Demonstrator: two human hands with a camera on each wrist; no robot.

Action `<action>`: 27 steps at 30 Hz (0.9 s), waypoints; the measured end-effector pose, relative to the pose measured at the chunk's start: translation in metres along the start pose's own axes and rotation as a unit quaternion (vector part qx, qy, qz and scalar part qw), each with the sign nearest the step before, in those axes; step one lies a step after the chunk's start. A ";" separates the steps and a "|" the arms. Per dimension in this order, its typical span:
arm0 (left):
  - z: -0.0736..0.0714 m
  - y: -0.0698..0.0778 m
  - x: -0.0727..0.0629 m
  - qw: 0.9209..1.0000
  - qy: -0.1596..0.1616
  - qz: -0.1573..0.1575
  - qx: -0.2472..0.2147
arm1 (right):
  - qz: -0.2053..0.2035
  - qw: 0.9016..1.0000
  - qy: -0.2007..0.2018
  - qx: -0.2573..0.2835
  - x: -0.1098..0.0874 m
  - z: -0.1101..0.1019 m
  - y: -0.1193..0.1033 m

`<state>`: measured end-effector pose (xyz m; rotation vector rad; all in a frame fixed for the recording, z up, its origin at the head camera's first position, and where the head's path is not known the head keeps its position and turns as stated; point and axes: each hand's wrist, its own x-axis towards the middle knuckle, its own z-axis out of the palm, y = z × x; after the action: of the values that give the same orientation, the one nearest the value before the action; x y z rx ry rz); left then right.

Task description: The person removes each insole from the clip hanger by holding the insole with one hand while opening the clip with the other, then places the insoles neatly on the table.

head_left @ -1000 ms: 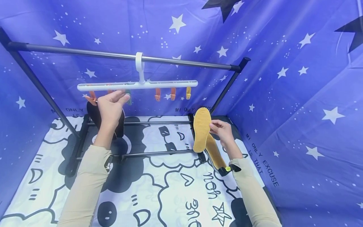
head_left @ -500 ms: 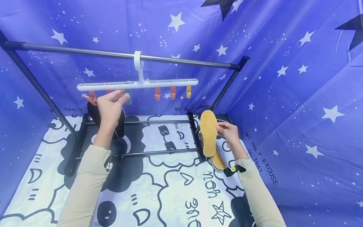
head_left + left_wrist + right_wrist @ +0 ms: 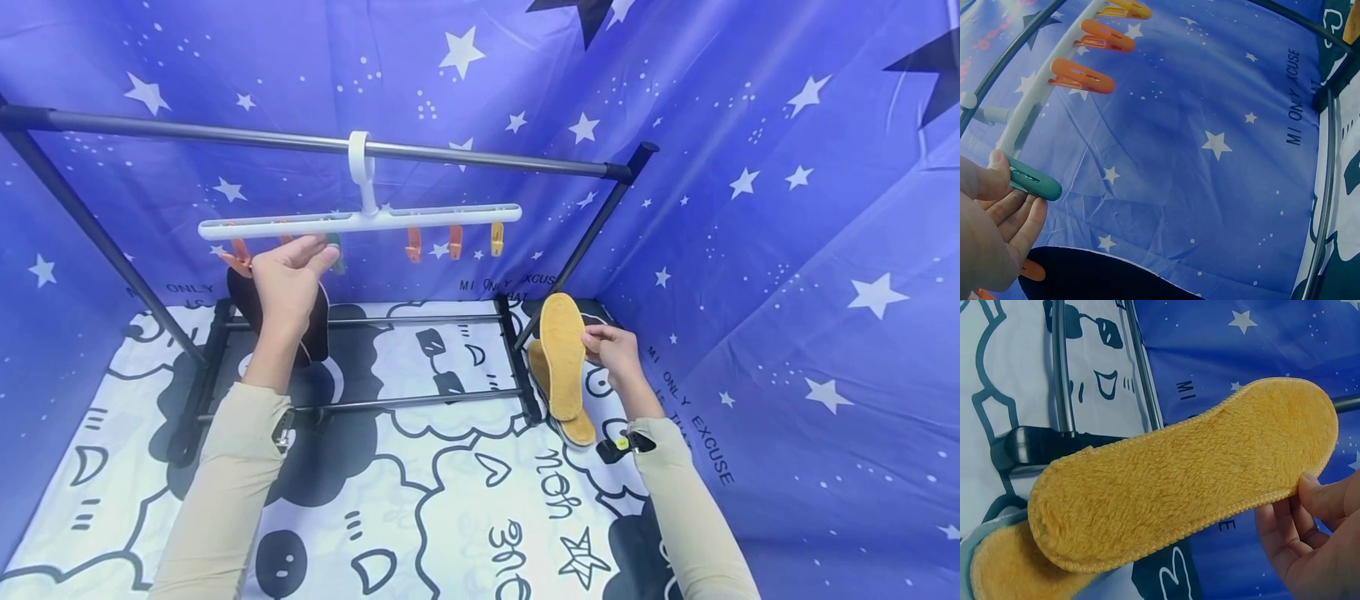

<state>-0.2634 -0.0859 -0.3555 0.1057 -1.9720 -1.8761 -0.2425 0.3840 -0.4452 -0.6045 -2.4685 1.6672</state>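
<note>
A white clip hanger (image 3: 435,218) hangs by its hook from a dark metal rail. My left hand (image 3: 283,279) is raised under its left half, pinching a green clip (image 3: 1038,181) between thumb and fingers. Behind that hand, a black insole (image 3: 247,304) hangs below an orange clip (image 3: 237,257), partly hidden. Off to the right, my right hand (image 3: 617,354) grips the edge of a fuzzy yellow insole (image 3: 1191,475) by thumb and fingers, its plush face toward the head camera. Another yellow insole (image 3: 1016,565) is lower down, largely covered by the held one.
Two orange clips (image 3: 1082,76) and a yellow clip (image 3: 497,239) hang from the hanger's right half. The rack's rail (image 3: 487,157) spans above, with its base bars (image 3: 420,404) low over a cartoon-print cloth (image 3: 450,517). Blue star-print fabric (image 3: 787,275) walls the back and sides.
My right hand has carried the yellow insole to the right and slightly down, now farther from the hanger. My left hand stays at the green clip.
</note>
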 end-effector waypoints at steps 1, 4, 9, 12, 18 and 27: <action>0.000 0.000 0.000 1.000 0.000 0.000 -0.001 | 0.004 1.000 -0.001 -0.003 0.000 -0.001 0.001; 0.000 -0.001 0.000 1.000 0.000 0.001 -0.002 | 0.014 1.000 -0.003 -0.009 0.002 -0.003 0.003; 0.000 -0.001 0.000 1.000 -0.001 0.003 -0.004 | 0.023 1.000 -0.006 -0.010 0.005 -0.007 0.006; 0.000 -0.001 0.000 1.000 0.000 0.004 -0.005 | 0.035 0.999 -0.003 -0.015 0.007 -0.010 0.008; 0.000 -0.002 0.000 1.000 0.000 0.000 -0.006 | 0.050 0.998 -0.010 -0.034 0.009 -0.013 0.012; 0.001 -0.002 0.001 1.000 -0.004 0.001 -0.010 | 0.053 0.997 -0.028 -0.048 0.013 -0.012 0.014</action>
<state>-0.2656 -0.0854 -0.3573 0.0908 -1.9582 -1.8977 -0.2472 0.4039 -0.4547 -0.7221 -2.6120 1.6286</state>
